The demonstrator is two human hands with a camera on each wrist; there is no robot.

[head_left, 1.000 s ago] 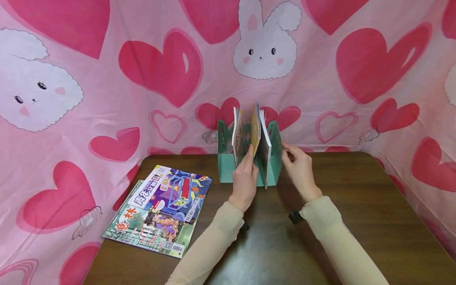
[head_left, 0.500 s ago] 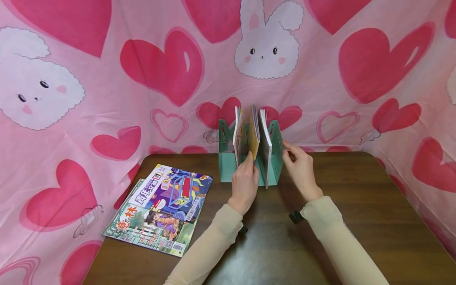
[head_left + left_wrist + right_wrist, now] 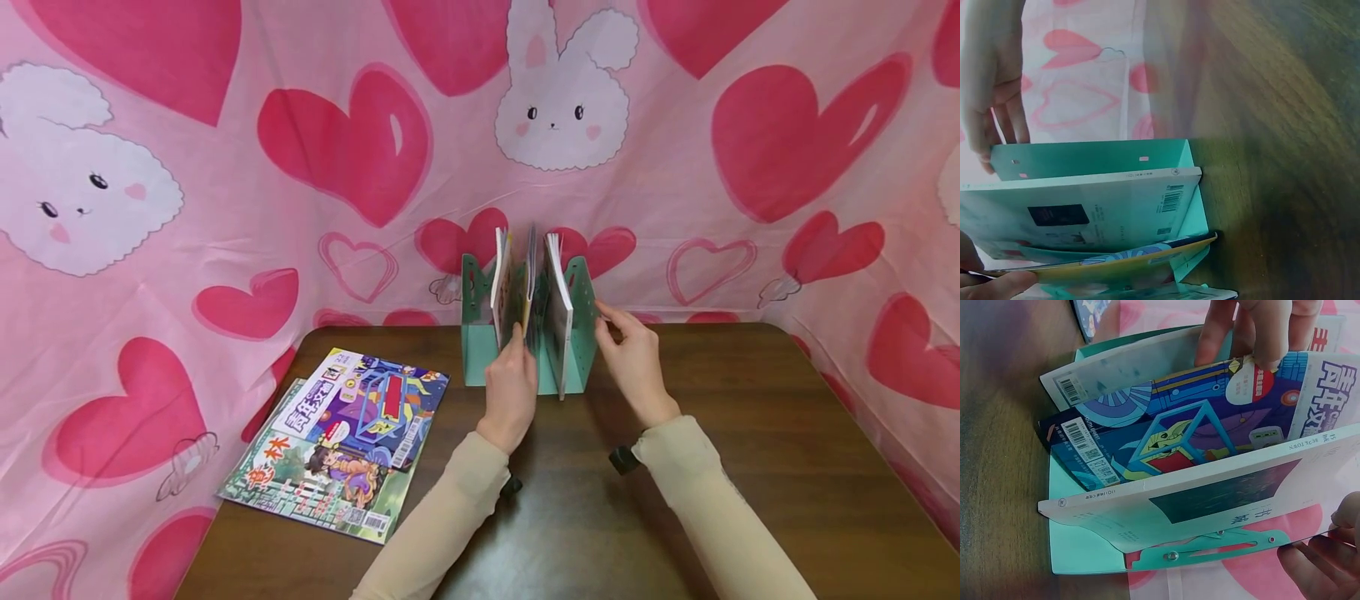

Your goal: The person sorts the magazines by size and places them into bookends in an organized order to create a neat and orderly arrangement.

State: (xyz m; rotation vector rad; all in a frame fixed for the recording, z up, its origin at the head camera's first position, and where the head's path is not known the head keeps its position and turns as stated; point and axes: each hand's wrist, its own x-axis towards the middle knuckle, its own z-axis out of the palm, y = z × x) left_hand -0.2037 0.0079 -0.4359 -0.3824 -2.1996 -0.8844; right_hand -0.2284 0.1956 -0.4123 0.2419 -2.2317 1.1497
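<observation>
A green metal book rack (image 3: 480, 354) stands at the table's back, holding several upright magazines. My left hand (image 3: 512, 387) pinches the near edge of the middle magazine (image 3: 528, 287), whose purple-blue cover (image 3: 1166, 434) faces right and yellow back (image 3: 1110, 269) faces left. To its right leans a thick white magazine (image 3: 558, 308); to its left stands another white-edged magazine (image 3: 500, 283). My right hand (image 3: 633, 358) grips the edge of the rack's right side panel (image 3: 1097, 156) between thumb and fingers. In the right wrist view, my left fingers lie along the middle magazine's top edge.
Two overlapping magazines, one purple (image 3: 375, 400) and one green (image 3: 322, 492), lie flat on the left of the brown table (image 3: 720, 483). A pink heart-and-rabbit cloth (image 3: 465, 150) hangs behind and at both sides.
My left hand has shifted slightly left, swinging the middle magazine left to stand more upright, with a wider gap from the white one at right. My right hand stays on the rack's panel.
</observation>
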